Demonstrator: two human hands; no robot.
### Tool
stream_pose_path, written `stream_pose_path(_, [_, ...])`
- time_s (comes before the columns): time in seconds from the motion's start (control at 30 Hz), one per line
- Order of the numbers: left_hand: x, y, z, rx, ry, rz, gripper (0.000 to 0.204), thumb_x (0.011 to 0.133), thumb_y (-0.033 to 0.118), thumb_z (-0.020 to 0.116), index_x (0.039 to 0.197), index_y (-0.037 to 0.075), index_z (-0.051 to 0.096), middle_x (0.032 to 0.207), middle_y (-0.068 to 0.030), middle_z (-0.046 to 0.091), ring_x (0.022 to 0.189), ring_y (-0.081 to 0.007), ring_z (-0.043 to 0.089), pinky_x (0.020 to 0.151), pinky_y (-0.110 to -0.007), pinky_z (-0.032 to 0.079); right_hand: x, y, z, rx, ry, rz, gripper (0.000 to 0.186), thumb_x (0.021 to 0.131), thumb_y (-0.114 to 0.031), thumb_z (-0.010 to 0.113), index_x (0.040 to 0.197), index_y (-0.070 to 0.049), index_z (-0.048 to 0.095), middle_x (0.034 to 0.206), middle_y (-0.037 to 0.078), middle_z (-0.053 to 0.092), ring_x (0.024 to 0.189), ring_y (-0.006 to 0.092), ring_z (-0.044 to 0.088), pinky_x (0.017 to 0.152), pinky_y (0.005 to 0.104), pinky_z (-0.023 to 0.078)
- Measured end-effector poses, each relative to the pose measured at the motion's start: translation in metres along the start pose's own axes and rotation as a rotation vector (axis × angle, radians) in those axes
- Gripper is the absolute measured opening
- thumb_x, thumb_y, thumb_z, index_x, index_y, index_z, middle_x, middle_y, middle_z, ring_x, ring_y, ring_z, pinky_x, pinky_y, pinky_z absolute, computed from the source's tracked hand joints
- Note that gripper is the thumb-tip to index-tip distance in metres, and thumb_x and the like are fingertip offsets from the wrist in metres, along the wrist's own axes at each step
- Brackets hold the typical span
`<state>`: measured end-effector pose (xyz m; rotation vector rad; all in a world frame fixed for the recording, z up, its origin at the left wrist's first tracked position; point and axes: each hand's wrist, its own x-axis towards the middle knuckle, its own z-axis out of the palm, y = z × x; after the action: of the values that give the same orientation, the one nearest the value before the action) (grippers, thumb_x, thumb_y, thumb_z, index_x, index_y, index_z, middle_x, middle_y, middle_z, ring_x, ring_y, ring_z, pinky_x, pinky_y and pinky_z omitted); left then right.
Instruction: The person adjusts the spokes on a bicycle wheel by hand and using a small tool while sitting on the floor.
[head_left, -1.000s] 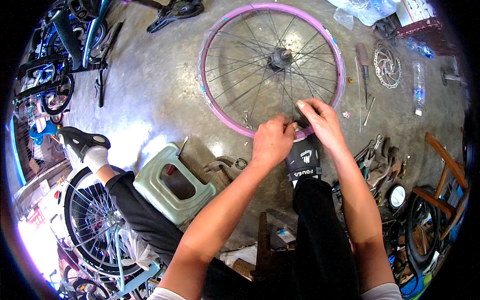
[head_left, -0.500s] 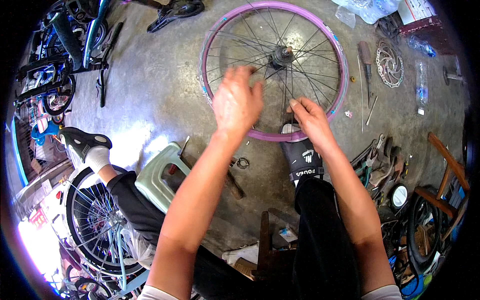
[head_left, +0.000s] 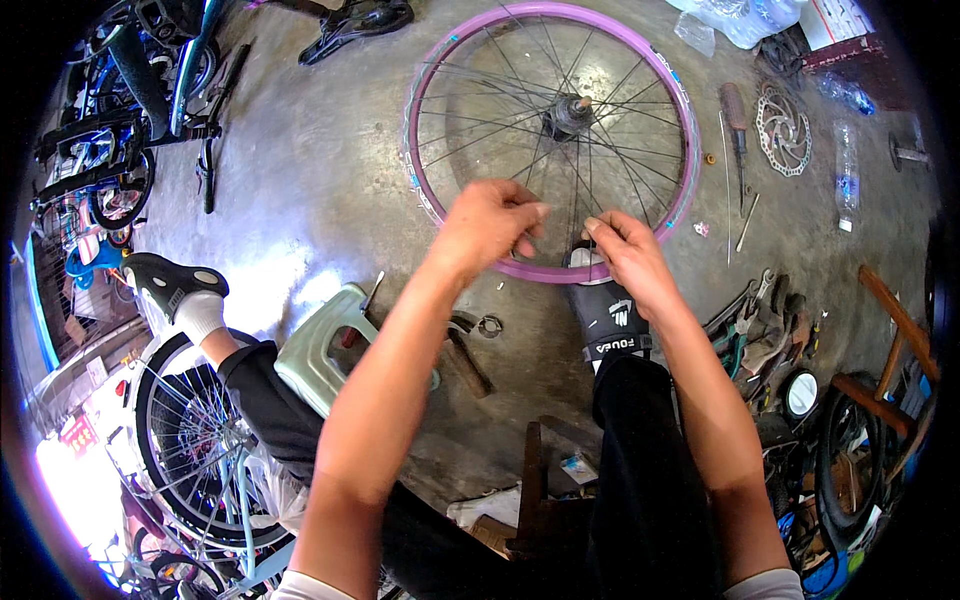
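A pink-rimmed bicycle wheel [head_left: 500, 60] lies flat on the concrete floor [head_left: 320, 190] in front of the seated person, its hub [head_left: 566, 112] up and its near rim touching the toe of a black slipper [head_left: 610, 310]. Both hands are over the near part of the wheel, close together above the spokes [head_left: 590, 180]. The left hand [head_left: 487, 225] has its fingers curled together, fingertips pinched near a spoke; whether they actually grip it cannot be told. The right hand [head_left: 625, 250] shows thumb and forefinger pressed together, seemingly on a spoke at the near rim. To the person's left a pale green plastic stool [head_left: 320, 355] stands beside the left leg, with a screwdriver [head_left: 358, 318] against it. To the right of the wheel lie a red-handled tool [head_left: 735, 110] and a brake disc [head_left: 783, 128], and nearer the right leg a heap of pliers and wrenches [head_left: 765, 325]. Parked bicycles [head_left: 120, 110] stand at the far left
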<state>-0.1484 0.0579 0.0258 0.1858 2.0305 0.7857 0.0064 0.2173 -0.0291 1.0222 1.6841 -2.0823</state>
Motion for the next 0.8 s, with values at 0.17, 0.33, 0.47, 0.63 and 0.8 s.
stream_pose_path(0.17, [0.007, -0.008, 0.051, -0.600, -0.053, -0.106, 0.030, 0.102, 0.029, 0.065, 0.104, 0.000, 0.068, 0.091, -0.0083, 0.073, 0.073, -0.0147, 0.071, 0.058, -0.028, 0.055, -0.007, 0.000, 0.005, -0.019, -0.008, -0.014, 0.025, 0.104, -0.027, 0.062, 0.100, -0.003, 0.067, 0.071, -0.006, 0.052, 0.059, 0.0057, 0.042, 0.052, 0.0250, 0.031])
stream_pose_path(0.33, [0.010, 0.003, 0.074, -0.527, -0.006, -0.088, 0.035, 0.101, 0.034, 0.068, 0.097, 0.000, 0.071, 0.083, -0.0051, 0.070, 0.072, -0.0131, 0.067, 0.062, -0.028, 0.052, -0.013, 0.009, -0.001, -0.299, 0.082, -0.183, 0.025, 0.099, -0.026, 0.066, 0.099, -0.001, 0.068, 0.072, 0.005, 0.061, 0.065, 0.0156, 0.055, 0.061, 0.0324, 0.044])
stream_pose_path(0.47, [0.019, 0.002, 0.074, -0.338, 0.025, 0.002, 0.037, 0.099, 0.033, 0.069, 0.092, -0.003, 0.073, 0.080, -0.0051, 0.071, 0.070, -0.0144, 0.066, 0.063, -0.030, 0.051, -0.024, 0.005, 0.004, -0.467, 0.131, -0.277, 0.024, 0.095, -0.025, 0.070, 0.101, -0.002, 0.068, 0.069, 0.011, 0.061, 0.063, 0.0206, 0.060, 0.062, 0.0353, 0.047])
stream_pose_path(0.63, [0.026, 0.002, 0.065, -0.387, -0.104, -0.024, 0.031, 0.099, 0.029, 0.071, 0.100, -0.002, 0.073, 0.084, -0.0056, 0.072, 0.074, -0.0114, 0.068, 0.059, -0.027, 0.049, -0.041, 0.029, -0.009, -0.191, 0.396, -0.310, 0.021, 0.100, -0.022, 0.067, 0.104, -0.002, 0.068, 0.081, 0.006, 0.067, 0.074, 0.0130, 0.060, 0.067, 0.0319, 0.048])
stream_pose_path(0.8, [0.027, -0.001, 0.064, -0.613, -0.241, -0.089, 0.027, 0.103, 0.022, 0.065, 0.109, -0.003, 0.070, 0.097, -0.0087, 0.073, 0.079, -0.0159, 0.073, 0.060, -0.025, 0.053, -0.044, 0.047, -0.031, 0.209, 0.606, -0.006, 0.034, 0.105, -0.033, 0.062, 0.103, 0.001, 0.063, 0.081, 0.000, 0.057, 0.072, 0.0098, 0.049, 0.066, 0.0269, 0.041])
